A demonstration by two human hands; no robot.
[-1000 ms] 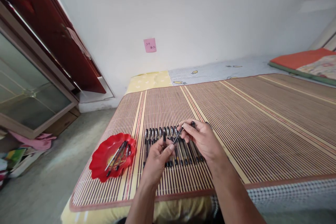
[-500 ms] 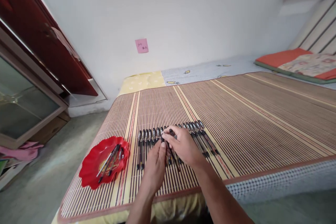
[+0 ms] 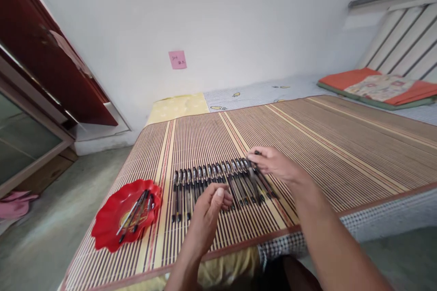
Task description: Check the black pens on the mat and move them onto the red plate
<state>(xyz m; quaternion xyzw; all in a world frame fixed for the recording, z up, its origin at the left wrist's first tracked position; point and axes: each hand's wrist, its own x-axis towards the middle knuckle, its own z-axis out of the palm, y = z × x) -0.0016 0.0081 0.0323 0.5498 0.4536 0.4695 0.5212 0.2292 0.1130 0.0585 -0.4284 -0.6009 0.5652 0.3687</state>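
One long row of slim, clear-barrelled pens with black caps point(image 3: 214, 172) lies side by side on the brown-and-cream striped slatted mat point(image 3: 300, 154), caps towards the wall, and it's just above that row that the action is! Look at the right hand point(image 3: 273, 163), over at the row's right end: its grip is pinching a single dark, see-through pen point(image 3: 253, 179), blurred, hanging down at a slant from thumb and fingers over the neighbouring pens. Whether its lower end touches them, one can't tell.

Across to the left hand point(image 3: 213, 202), at the near side of the row's middle: fingers loosely curled, thumb resting close against them, covering the lower ends of several pens. Is anything tucked inside that grip? Can't tell from here.

Well to the left, near the mat's edge, sits a bright red dish with a scalloped rim point(image 3: 105, 218), and in it a small bundle of loose dark and whitish pens or pen parts point(image 3: 134, 213), leaning diagonally across the gold-patterned bottom.

Beyond the mat, a yellow patterned cloth point(image 3: 177, 105) meets a pale checked sheet point(image 3: 259, 88), with a folded orange-and-floral quilt edged in green point(image 3: 375, 84) at the far right. Up on the white wall point(image 3: 256, 22), one square pink note point(image 3: 177, 60) with handwriting!
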